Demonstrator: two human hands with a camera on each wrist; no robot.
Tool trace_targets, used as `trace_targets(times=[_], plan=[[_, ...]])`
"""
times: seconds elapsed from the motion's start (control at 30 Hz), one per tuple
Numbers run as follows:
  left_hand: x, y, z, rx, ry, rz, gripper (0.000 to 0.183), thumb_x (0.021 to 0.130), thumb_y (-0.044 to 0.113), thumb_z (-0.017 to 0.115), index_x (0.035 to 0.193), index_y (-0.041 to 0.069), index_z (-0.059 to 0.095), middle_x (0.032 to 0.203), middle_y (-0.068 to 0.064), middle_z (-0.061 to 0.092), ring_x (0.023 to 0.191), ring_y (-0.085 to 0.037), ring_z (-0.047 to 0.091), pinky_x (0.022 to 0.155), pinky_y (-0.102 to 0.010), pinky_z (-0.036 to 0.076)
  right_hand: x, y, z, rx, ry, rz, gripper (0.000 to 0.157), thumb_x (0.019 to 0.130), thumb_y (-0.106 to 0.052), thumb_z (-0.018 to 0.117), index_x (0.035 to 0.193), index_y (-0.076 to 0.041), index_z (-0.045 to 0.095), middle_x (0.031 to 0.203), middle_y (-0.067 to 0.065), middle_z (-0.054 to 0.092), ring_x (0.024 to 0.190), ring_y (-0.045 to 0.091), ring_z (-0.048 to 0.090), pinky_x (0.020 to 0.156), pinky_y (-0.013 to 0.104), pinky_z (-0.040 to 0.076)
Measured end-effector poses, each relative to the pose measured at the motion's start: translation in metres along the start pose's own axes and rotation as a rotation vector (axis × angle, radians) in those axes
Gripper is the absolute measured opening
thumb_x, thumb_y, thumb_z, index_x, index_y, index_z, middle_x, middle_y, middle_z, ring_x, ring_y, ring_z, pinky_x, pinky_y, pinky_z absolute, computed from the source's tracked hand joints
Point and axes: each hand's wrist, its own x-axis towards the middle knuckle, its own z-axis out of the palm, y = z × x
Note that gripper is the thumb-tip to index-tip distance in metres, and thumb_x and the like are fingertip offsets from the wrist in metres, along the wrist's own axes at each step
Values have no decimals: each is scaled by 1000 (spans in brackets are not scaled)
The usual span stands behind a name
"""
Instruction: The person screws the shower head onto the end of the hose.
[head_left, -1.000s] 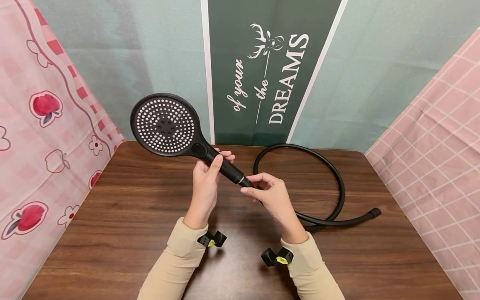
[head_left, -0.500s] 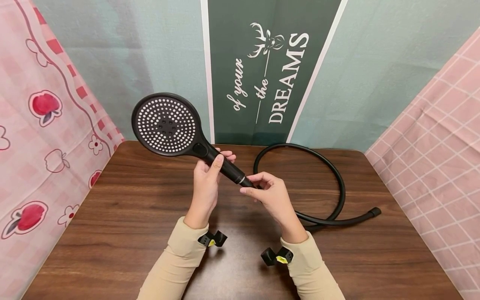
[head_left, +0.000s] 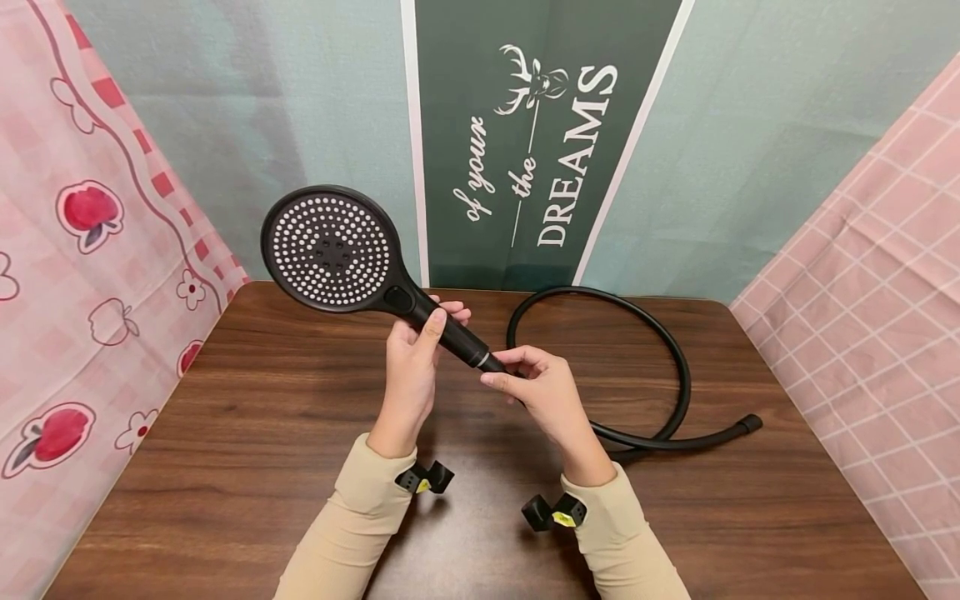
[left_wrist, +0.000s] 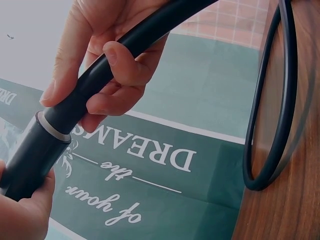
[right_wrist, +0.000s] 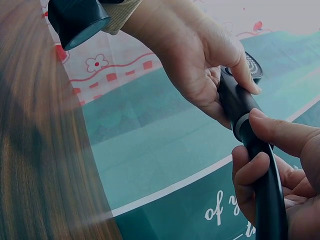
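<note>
A black shower head (head_left: 332,250) with white nozzles is held up over the table, its round face toward the head camera. My left hand (head_left: 414,367) grips its handle (head_left: 461,340), thumb along the front. At the handle's lower end, my right hand (head_left: 543,392) pinches the end of a black shower hose (left_wrist: 95,75) between thumb and fingers. Hose end and handle meet in line, with a pale ring (left_wrist: 52,127) showing at the joint. From the right hand the hose runs down to a loop on the table; its other end (head_left: 750,425) lies free at the right.
The wooden table (head_left: 247,467) has a printed green cloth (head_left: 495,167) hanging behind it. Pink cloths hang at the left (head_left: 112,250) and right (head_left: 862,275). A small black camera (head_left: 423,477) is strapped to each wrist over beige sleeves.
Both hands keep their holds on the shower head and hose end. The shower head shifts only very slightly; the loop of hose stays in place.
</note>
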Motion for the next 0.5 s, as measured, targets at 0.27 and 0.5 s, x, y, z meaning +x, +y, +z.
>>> trace_targets(times=[0.27, 0.5], plan=[[0, 1, 0, -1, 2, -3, 21, 103, 7, 50, 121, 0, 45, 100, 2, 72, 97, -11, 73, 100, -33, 56, 0, 1, 0, 10, -6, -5, 29, 78, -7, 83, 104, 0, 72, 84, -4, 70, 57, 11, 54, 49, 20, 46], [0, 0, -1, -8, -8, 1, 26, 103, 9, 51, 124, -3, 42, 100, 2, 72, 98, -11, 73, 99, -31, 56, -1, 0, 2, 42, -16, -24, 34, 76, -2, 84, 106, 0, 69, 86, -4, 67, 61, 8, 54, 54, 23, 51]])
